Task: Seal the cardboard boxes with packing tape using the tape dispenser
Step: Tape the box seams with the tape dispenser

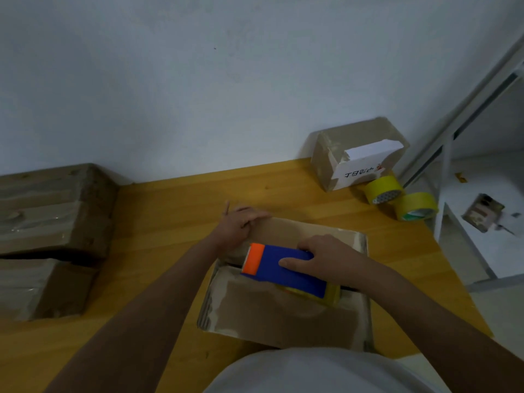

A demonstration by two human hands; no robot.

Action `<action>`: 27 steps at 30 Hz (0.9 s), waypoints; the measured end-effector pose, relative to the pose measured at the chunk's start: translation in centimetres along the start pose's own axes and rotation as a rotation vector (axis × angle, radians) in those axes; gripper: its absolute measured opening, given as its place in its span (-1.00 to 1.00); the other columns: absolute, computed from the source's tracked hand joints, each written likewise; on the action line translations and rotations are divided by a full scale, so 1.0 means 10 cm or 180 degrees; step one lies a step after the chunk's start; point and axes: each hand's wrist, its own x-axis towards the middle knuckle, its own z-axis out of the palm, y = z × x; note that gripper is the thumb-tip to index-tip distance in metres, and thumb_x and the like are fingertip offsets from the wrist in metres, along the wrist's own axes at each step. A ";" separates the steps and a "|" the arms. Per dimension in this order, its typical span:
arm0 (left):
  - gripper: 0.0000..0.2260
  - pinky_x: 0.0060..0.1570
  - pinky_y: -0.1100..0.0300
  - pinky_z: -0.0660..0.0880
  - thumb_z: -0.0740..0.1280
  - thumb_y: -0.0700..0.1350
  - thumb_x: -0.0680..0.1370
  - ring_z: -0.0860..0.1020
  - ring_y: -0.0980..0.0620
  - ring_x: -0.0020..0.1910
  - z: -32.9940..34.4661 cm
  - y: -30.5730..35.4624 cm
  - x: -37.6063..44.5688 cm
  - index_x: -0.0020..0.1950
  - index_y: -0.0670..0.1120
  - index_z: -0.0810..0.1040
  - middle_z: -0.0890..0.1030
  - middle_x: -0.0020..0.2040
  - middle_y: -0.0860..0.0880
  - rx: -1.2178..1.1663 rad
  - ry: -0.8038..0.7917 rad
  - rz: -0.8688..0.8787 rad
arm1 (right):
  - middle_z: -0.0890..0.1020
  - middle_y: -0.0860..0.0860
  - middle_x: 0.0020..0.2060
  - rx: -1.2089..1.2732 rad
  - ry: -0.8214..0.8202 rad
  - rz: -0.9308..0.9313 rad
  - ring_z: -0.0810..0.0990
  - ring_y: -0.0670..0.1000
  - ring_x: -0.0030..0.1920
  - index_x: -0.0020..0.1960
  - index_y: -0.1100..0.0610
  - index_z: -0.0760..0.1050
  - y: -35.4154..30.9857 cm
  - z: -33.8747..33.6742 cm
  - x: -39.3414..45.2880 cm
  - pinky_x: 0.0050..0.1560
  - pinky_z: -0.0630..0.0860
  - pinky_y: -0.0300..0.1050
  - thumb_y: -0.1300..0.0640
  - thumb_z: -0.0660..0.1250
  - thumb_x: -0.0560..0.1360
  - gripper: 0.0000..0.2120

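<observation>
A cardboard box (pixel 286 316) lies on the wooden table in front of me, its two top flaps folded in with a dark gap along the seam. My right hand (pixel 320 259) grips a blue tape dispenser (pixel 280 268) with an orange front end; a yellowish tape roll shows at its rear. The dispenser rests across the seam near the box's left side. My left hand (pixel 241 225) lies on the far flap at the box's far left corner, with its fingers over the edge.
Two taped boxes (pixel 54 211) are stacked at the left edge of the table (pixel 170 222). Against the wall at the back right stands another box (pixel 357 154) with a white label, and two yellow tape rolls (pixel 397 197) lie beside it. A white shelf frame (pixel 453 165) stands to the right.
</observation>
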 end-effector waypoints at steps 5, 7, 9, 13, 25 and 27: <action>-0.46 0.46 -0.03 -0.35 0.11 -0.39 0.58 0.21 0.02 0.49 0.05 0.00 -0.01 0.41 0.11 0.48 0.48 0.39 0.04 -0.0088 0.0192 -0.0049 | 0.60 0.07 -0.24 -0.0063 -0.0212 0.0132 0.47 -0.05 -0.34 -0.09 0.14 0.58 0.21 -0.24 -0.18 -0.30 0.33 -0.17 -0.37 0.22 0.46 -0.45; -0.47 0.46 -0.02 -0.35 0.10 -0.39 0.59 0.22 0.02 0.48 0.07 0.01 -0.01 0.39 0.11 0.50 0.50 0.36 0.02 -0.0160 0.0230 -0.0047 | 0.58 0.01 -0.27 -0.0037 -0.0329 0.0184 0.47 -0.08 -0.34 -0.09 0.09 0.58 0.30 -0.29 -0.26 -0.30 0.34 -0.21 -0.36 0.22 0.47 -0.49; -0.49 0.46 -0.03 -0.35 0.11 -0.37 0.59 0.22 0.02 0.48 0.07 0.01 -0.01 0.38 0.10 0.51 0.51 0.34 0.02 -0.0183 0.0269 -0.0046 | 0.58 -0.01 -0.27 -0.0052 -0.0351 0.0191 0.48 -0.08 -0.33 -0.09 0.10 0.57 0.33 -0.27 -0.27 -0.29 0.35 -0.20 -0.35 0.23 0.48 -0.50; -0.52 0.47 -0.05 -0.33 0.10 -0.36 0.59 0.24 0.01 0.47 0.07 0.06 -0.02 0.39 0.06 0.50 0.51 0.35 0.02 -0.0022 0.0218 -0.0084 | 0.61 0.08 -0.23 -0.0221 -0.0227 0.0132 0.50 -0.02 -0.31 -0.09 0.17 0.58 0.30 -0.17 -0.17 -0.29 0.37 -0.13 -0.35 0.24 0.47 -0.44; -0.56 0.51 -0.09 -0.22 0.11 -0.13 0.69 -0.04 0.05 0.60 0.21 0.23 -0.44 0.58 0.04 0.19 0.08 0.61 0.05 0.0457 0.0888 -0.0234 | 0.54 0.02 -0.34 -0.0003 -0.0511 0.0177 0.47 -0.03 -0.36 -0.21 0.14 0.54 0.34 -0.20 0.01 -0.30 0.35 -0.11 -0.47 0.28 0.34 -0.37; -0.56 0.54 -0.13 -0.07 0.14 -0.16 0.68 0.00 -0.01 0.60 0.26 0.18 -0.65 0.57 0.02 0.21 0.09 0.61 0.02 0.0149 0.1063 -0.0554 | 0.56 0.00 -0.31 -0.0105 -0.0738 0.0157 0.50 -0.04 -0.33 -0.19 0.11 0.54 0.34 -0.25 0.04 -0.28 0.36 -0.14 -0.46 0.29 0.35 -0.40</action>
